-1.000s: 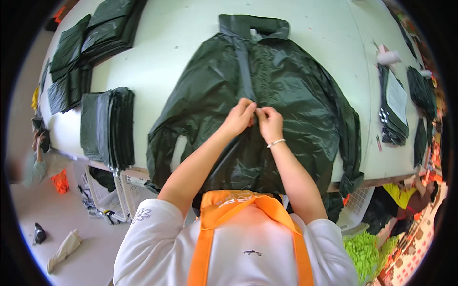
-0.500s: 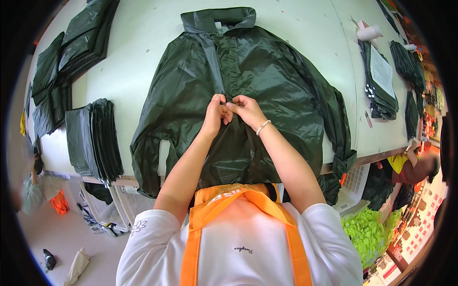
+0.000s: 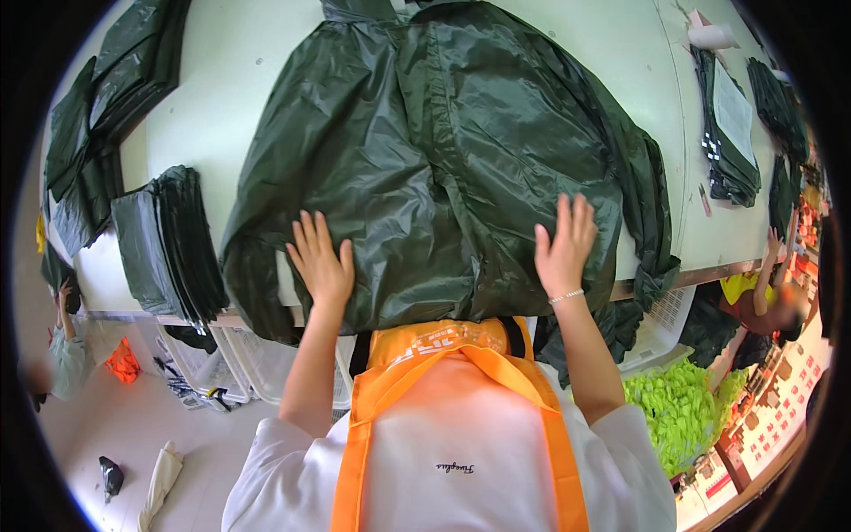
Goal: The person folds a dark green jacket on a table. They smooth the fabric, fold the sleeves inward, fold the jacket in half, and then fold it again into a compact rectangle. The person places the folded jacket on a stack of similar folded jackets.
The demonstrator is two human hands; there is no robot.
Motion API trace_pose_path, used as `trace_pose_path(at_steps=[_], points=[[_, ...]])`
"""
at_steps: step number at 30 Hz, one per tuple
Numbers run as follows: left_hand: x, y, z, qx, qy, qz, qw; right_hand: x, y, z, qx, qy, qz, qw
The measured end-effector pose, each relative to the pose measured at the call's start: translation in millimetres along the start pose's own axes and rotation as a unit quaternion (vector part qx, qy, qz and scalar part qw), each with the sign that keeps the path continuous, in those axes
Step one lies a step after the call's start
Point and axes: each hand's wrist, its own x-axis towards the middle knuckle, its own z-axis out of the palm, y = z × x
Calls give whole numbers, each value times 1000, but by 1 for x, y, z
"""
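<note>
A dark green rain jacket (image 3: 390,151) lies spread front side up on the pale table, its collar at the far side and its hem at the near edge. My left hand (image 3: 322,266) rests flat on the lower left of the jacket, fingers spread. On the lower right, my right hand (image 3: 566,246), with a beaded bracelet at the wrist, lies with its fingers stretched out. Neither hand holds anything. The front placket runs down between them, slightly wavy. The jacket's right sleeve hangs partly over the table edge.
Folded dark green garments (image 3: 168,248) are stacked at the left, with more piles (image 3: 729,133) at the right. White plastic baskets (image 3: 266,363) stand under the table edge. Bright green material (image 3: 678,408) is heaped at lower right. Other people are at both sides.
My hands have let go of the front placket at the middle and moved apart to either side. They now lie flat, lower on the jacket. The view has shifted nearer.
</note>
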Motion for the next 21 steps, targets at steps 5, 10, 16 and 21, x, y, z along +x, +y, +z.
trace_pose_path(at_steps=[5,10,16,21], points=[[67,8,8,-38,51,91,994,-5,74,34,-45,1,48,998],[142,24,22,-43,100,100,989,77,101,46,-44,52,2,998],[183,37,24,25,167,117,979,152,62,38,-96,140,-56,984],[104,161,-15,-162,-107,47,980,72,-53,19,324,-34,4,945]])
